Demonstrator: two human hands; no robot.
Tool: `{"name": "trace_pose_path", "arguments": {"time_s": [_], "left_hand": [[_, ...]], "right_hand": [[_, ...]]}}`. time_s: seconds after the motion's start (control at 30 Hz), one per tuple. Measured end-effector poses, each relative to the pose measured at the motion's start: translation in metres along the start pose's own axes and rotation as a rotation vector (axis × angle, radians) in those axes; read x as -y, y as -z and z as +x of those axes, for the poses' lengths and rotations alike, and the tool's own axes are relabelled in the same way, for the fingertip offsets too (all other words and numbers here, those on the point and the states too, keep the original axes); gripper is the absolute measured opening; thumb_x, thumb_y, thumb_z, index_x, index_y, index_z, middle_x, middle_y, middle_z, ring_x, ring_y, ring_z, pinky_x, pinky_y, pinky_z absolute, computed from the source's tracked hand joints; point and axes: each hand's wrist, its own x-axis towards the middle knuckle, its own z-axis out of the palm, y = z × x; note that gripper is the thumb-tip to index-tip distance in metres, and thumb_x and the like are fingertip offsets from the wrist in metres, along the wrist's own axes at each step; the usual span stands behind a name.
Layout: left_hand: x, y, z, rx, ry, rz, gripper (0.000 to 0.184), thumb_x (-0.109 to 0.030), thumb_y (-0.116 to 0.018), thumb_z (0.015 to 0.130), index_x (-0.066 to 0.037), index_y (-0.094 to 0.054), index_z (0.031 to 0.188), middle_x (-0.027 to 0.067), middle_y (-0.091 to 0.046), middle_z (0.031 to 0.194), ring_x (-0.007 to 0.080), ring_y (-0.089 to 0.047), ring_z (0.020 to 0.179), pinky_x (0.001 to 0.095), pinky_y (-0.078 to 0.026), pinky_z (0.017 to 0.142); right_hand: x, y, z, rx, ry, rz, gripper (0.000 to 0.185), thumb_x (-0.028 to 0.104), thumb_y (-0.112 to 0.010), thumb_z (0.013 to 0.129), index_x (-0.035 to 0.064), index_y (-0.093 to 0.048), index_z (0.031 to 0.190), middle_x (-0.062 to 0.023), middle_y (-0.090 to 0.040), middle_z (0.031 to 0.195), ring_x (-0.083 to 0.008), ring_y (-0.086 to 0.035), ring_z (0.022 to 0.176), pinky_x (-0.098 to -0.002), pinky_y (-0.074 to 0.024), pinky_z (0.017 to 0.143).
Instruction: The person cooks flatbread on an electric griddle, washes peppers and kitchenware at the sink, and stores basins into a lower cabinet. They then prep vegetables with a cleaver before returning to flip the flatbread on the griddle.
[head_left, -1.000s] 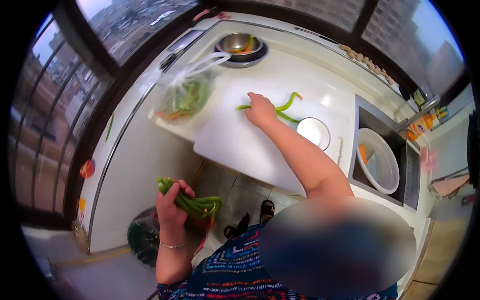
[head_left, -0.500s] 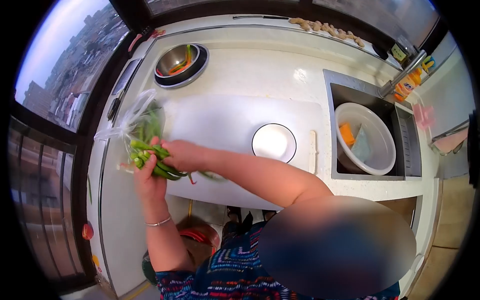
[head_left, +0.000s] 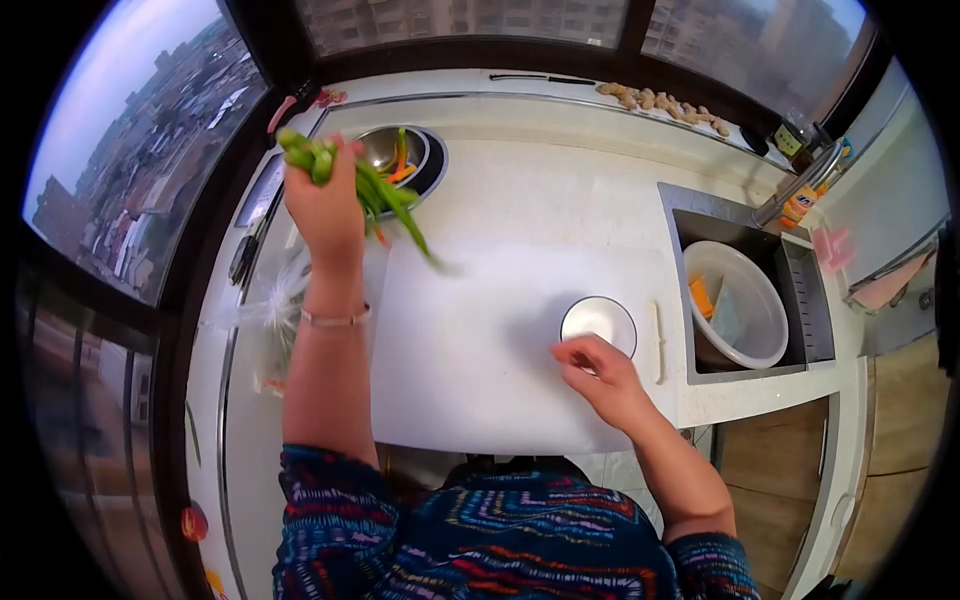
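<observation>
A bunch of long green chili peppers [head_left: 392, 200] is in my left hand [head_left: 328, 215], fingers wrapped round the stem ends. It is held up in front of a metal bowl [head_left: 380, 148] containing orange and green pieces, which it partly hides. My right hand [head_left: 605, 385] has its fingers curled and looks empty. It hovers over the near edge of a dark-rimmed white bowl [head_left: 600, 318]; whether it touches the rim I cannot tell. Under that bowl lies a white cutting board [head_left: 480, 370]. A clear plastic bag [head_left: 285, 305] lies left of the board, partly behind my left forearm.
A white tub [head_left: 770, 305] with an orange and a pale blue cloth stands in the sink [head_left: 690, 220] at the right, beneath the faucet [head_left: 800, 185]. Ginger pieces [head_left: 665, 103] and a black-handled knife [head_left: 545, 78] lie along the back ledge.
My left hand has carried the peppers up from the plastic bag towards the metal bowl. My right hand has let go of the peppers and moved right to the white bowl. The view has shifted.
</observation>
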Motion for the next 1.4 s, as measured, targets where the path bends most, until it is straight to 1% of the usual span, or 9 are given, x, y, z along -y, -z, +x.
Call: {"name": "trace_pose_path", "arguments": {"time_s": [0.03, 0.1, 0.2, 0.53, 0.63, 0.83, 1.03, 1.23, 1.4], "left_hand": [[0.007, -0.007, 0.019, 0.007, 0.002, -0.015, 0.017, 0.001, -0.058, 0.073, -0.002, -0.050, 0.088, 0.0077, -0.057, 0.079, 0.0181, -0.056, 0.070, 0.0288, -0.046, 0.066], [0.020, -0.016, 0.056, 0.026, -0.677, 0.450, 0.020, 0.002, -0.059, 0.070, -0.002, -0.051, 0.087, 0.0087, -0.055, 0.084, 0.0223, -0.055, 0.080, 0.0327, -0.044, 0.072], [0.046, -0.028, 0.082, 0.154, -0.798, 0.666, 0.021, 0.001, -0.059, 0.067, -0.004, -0.052, 0.087, 0.0109, -0.052, 0.092, 0.0272, -0.052, 0.089, 0.0353, -0.043, 0.076], [0.164, -0.006, 0.070, 0.929, 0.002, 1.434, 0.063, -0.034, -0.070, 0.061, -0.010, -0.049, 0.115, 0.0137, -0.031, 0.131, 0.0288, -0.037, 0.116, 0.0438, -0.033, 0.092], [0.165, -0.012, 0.070, 0.920, -0.208, 1.461, 0.063, -0.035, -0.069, 0.063, -0.010, -0.047, 0.117, 0.0164, -0.031, 0.131, 0.0302, -0.037, 0.116, 0.0415, -0.035, 0.092], [0.089, -0.075, 0.015, 0.786, -0.459, 0.814, 0.055, -0.017, -0.062, 0.073, -0.005, -0.039, 0.121, 0.0177, -0.032, 0.130, 0.0295, -0.032, 0.120, 0.0347, -0.026, 0.099], [-0.001, -0.090, -0.117, 1.039, -0.461, 0.217, 0.057, 0.000, -0.062, 0.063, 0.001, -0.041, 0.116, 0.0179, -0.040, 0.124, 0.0322, -0.038, 0.115, 0.0375, -0.030, 0.096], [-0.069, -0.106, -0.217, 1.266, -0.440, 0.016, 0.052, 0.004, -0.051, 0.063, 0.003, -0.041, 0.114, 0.0203, -0.042, 0.121, 0.0322, -0.041, 0.113, 0.0374, -0.031, 0.096], [-0.125, -0.149, -0.322, 1.413, -0.435, -0.315, 0.052, 0.004, -0.050, 0.065, 0.002, -0.039, 0.116, 0.0215, -0.041, 0.121, 0.0333, -0.041, 0.112, 0.0399, -0.032, 0.094]], "right_hand": [[-0.002, 0.004, -0.012, -0.050, -0.030, 0.015, 0.022, 0.007, -0.056, 0.076, 0.0026, -0.056, 0.097, -0.0070, -0.052, 0.088, -0.0136, -0.052, 0.083, -0.0244, -0.0421, 0.076], [-0.008, 0.012, -0.035, -0.148, -0.082, 0.083, 0.020, 0.003, -0.055, 0.076, 0.0014, -0.056, 0.096, -0.0057, -0.052, 0.087, -0.0119, -0.053, 0.082, -0.0239, -0.0426, 0.076], [-0.012, 0.021, -0.065, -0.278, -0.135, 0.138, 0.019, 0.000, -0.053, 0.077, 0.0008, -0.055, 0.095, -0.0043, -0.054, 0.088, -0.0112, -0.052, 0.082, -0.0234, -0.0414, 0.077], [-0.028, 0.030, -0.124, -0.569, -0.402, 0.173, 0.015, 0.004, -0.050, 0.079, 0.0013, -0.054, 0.094, -0.0049, -0.057, 0.087, -0.0122, -0.055, 0.081, -0.0246, -0.0438, 0.071], [-0.026, 0.026, -0.122, -0.638, -0.440, 0.167, 0.018, 0.004, -0.055, 0.078, -0.0009, -0.054, 0.096, -0.0048, -0.058, 0.086, -0.0113, -0.055, 0.081, -0.0234, -0.0440, 0.074], [-0.046, 0.008, -0.116, -0.656, -0.482, 0.484, 0.023, 0.017, -0.050, 0.085, 0.0037, -0.052, 0.102, -0.0067, -0.056, 0.095, -0.0136, -0.054, 0.085, -0.0254, -0.0441, 0.071], [-0.046, 0.015, -0.116, -0.508, 0.032, 1.586, 0.054, 0.050, -0.031, 0.086, 0.0069, -0.045, 0.117, -0.0162, -0.050, 0.114, -0.0281, -0.052, 0.101, -0.0406, -0.0406, 0.085], [-0.061, 0.038, -0.176, -0.423, 0.262, 1.639, 0.051, 0.046, -0.031, 0.087, 0.0072, -0.042, 0.119, -0.0155, -0.049, 0.117, -0.0278, -0.051, 0.103, -0.0398, -0.0409, 0.085], [-0.045, 0.070, -0.266, -0.717, 0.270, 1.483, 0.037, 0.012, -0.041, 0.084, 0.0040, -0.039, 0.120, -0.0143, -0.047, 0.119, -0.0249, -0.047, 0.107, -0.0365, -0.0397, 0.088]]}}
